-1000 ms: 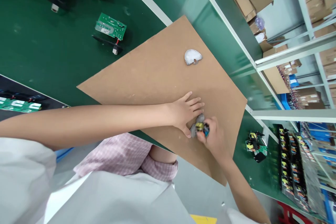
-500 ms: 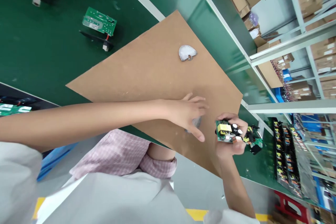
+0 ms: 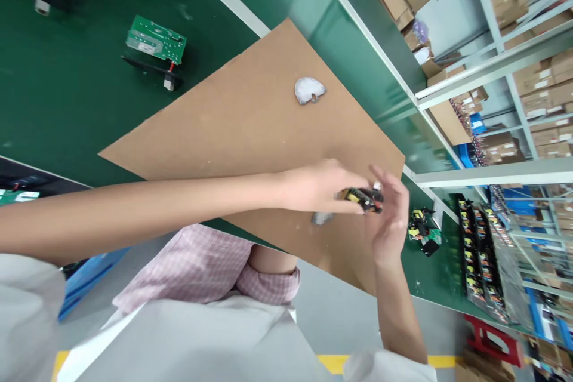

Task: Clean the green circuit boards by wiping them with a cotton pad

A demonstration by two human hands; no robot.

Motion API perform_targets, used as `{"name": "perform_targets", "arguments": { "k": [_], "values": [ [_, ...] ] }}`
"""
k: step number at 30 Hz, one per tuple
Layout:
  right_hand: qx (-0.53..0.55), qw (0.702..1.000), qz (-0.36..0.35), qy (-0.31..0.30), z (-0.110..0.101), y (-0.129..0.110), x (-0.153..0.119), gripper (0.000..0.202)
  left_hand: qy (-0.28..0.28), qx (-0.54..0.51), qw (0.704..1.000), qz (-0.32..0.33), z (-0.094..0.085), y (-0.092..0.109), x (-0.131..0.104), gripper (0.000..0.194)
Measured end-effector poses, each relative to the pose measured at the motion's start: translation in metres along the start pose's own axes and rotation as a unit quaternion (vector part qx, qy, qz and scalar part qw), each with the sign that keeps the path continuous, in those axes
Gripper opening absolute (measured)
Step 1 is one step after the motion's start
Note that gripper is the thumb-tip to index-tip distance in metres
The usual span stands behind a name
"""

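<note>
My left hand (image 3: pixel 324 186) is closed around one end of a small circuit board (image 3: pixel 358 197) with yellow and black parts, seen nearly edge-on and held above the brown board (image 3: pixel 250 119). Just right of it, my right hand (image 3: pixel 390 215) has its fingers apart around the circuit board's other end; motion blur hides whether they touch it. Under my left wrist lies a grey, flat piece (image 3: pixel 322 218), partly covered. A whitish rounded piece (image 3: pixel 308 90) with a small ring on its edge rests farther back on the brown board.
Several green circuit boards (image 3: pixel 156 39) with black plates lie on the green table (image 3: pixel 67 83) at left. More circuit boards (image 3: pixel 423 230) sit right of the brown board, beside black trays (image 3: pixel 481 250) of parts. A white frame rail (image 3: pixel 492 172) and shelves with cartons stand beyond.
The circuit board has passed from my right hand to my left and turned edge-on. My left hand has moved right, and my right hand's fingers have opened.
</note>
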State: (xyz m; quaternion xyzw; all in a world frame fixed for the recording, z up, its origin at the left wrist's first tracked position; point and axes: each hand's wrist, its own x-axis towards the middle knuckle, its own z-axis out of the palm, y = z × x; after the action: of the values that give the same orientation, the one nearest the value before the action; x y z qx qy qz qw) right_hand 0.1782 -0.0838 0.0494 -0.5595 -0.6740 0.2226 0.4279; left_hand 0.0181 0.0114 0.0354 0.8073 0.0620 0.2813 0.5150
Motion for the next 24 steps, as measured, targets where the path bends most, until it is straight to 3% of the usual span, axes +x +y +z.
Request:
{"name": "perform_targets", "arguments": {
  "k": [3,6,8,11,15,18,24],
  "values": [
    [0.068,0.992,0.097,-0.041,0.002,0.002,-0.005,0.075,0.019,0.243,0.963,0.116,0.007,-0.004,-0.002,0.024],
    [0.096,0.988,0.118,-0.007,0.011,0.006,-0.012,0.067,0.029,0.344,0.922,0.174,0.012,-0.009,-0.004,0.028],
    [0.092,0.989,0.113,0.0,0.016,0.008,-0.016,0.059,0.041,0.353,0.918,0.175,0.013,-0.01,-0.004,0.028],
    [0.042,0.995,0.095,-0.007,0.014,0.011,-0.02,0.058,0.035,0.312,0.936,0.16,0.01,-0.008,-0.004,0.036],
    [-0.061,0.997,0.05,-0.007,-0.005,0.014,-0.021,0.069,0.018,0.221,0.965,0.137,0.006,-0.003,-0.004,0.038],
    [-0.135,0.989,0.0,-0.054,-0.02,0.013,-0.021,0.08,-0.016,0.18,0.978,0.102,0.005,-0.006,-0.005,0.026],
    [-0.218,0.969,-0.039,-0.111,-0.027,0.005,-0.024,0.091,-0.055,0.26,0.959,0.098,0.008,-0.01,-0.005,0.025]
  ]
}}
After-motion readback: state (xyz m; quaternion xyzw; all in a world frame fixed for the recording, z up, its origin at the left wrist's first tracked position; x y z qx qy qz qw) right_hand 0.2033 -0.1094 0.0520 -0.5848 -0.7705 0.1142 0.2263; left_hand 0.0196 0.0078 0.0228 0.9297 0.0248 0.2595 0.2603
